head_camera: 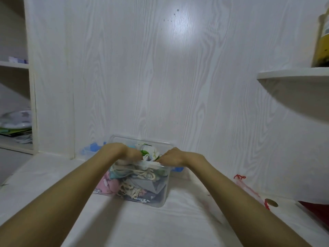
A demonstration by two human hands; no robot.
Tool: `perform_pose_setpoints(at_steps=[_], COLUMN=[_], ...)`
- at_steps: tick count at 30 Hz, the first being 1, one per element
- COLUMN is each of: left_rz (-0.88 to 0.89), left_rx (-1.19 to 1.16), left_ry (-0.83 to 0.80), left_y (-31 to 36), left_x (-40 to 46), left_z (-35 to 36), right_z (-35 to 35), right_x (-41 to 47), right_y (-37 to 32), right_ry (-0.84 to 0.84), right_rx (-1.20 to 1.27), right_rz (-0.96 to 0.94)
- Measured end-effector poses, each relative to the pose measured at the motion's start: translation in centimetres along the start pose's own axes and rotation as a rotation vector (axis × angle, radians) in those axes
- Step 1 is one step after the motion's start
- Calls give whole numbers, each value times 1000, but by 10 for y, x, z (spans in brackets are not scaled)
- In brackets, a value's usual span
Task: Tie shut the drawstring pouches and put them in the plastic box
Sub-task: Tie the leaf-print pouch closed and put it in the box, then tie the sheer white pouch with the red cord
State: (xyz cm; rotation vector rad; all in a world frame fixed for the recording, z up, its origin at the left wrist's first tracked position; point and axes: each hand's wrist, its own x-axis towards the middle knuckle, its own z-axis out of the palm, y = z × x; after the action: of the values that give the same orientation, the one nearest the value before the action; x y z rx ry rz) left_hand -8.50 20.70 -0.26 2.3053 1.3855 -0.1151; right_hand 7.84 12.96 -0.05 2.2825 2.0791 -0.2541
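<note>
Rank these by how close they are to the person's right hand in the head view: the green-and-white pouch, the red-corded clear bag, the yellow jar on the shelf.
From the right hand:
1. Green-and-white pouch, right beside its fingers, atop the box.
2. Red-corded clear bag, on the table to its right.
3. Yellow jar, high on the right shelf.

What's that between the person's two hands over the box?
A white pouch with green print, atop the plastic box, between left hand and right hand; head view.
</note>
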Motion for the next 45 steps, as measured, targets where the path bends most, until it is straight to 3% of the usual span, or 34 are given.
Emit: perform_pose_setpoints(at_steps=[2, 4, 7, 9, 14, 16, 18, 25, 28, 30, 35, 37, 41, 45], left_rz=[-43, -29, 61, 167, 411, 470, 529, 759, 687, 647, 649, 597, 451, 364], left_rx=[19, 15, 39, -90, -304, -362, -373, -69, 16, 69, 153, 236, 168, 165], left_ry=[5, 111, 436, 621, 1077, 1165, 1088, 838, 600, 566, 563, 583, 780, 387], left_y=[3, 8, 7, 2, 33, 61, 90, 169, 184, 187, 165, 153, 159, 172], left_x=[3, -1, -18, -29, -60, -74, -78, -63, -56, -51, -50, -45, -58, -72], left_z=[1, 7, 19, 25, 45, 66, 93, 190, 215, 225, 199, 184, 187, 215], right_z=[2, 6, 19, 29, 47, 61, 82, 145, 154, 149, 123, 123, 137, 143], right_x=[6, 0, -23, -41, -79, -94, -113, -176, -190, -198, -213, -217, -219, -218], right_y=[-3, -4, -2, -5, 19, 41, 71, 163, 178, 179, 178, 184, 199, 191], right_ry=[-14, 71, 327, 424, 405, 390, 379, 368, 370, 473, 646, 679, 453, 381], right_rx=[-1, 139, 491, 511, 503, 494, 453, 320, 221, 190, 706, 647, 493, 378], right_rz=[59, 57, -59, -44, 3, 54, 155, 422, 401, 375, 285, 288, 309, 261])
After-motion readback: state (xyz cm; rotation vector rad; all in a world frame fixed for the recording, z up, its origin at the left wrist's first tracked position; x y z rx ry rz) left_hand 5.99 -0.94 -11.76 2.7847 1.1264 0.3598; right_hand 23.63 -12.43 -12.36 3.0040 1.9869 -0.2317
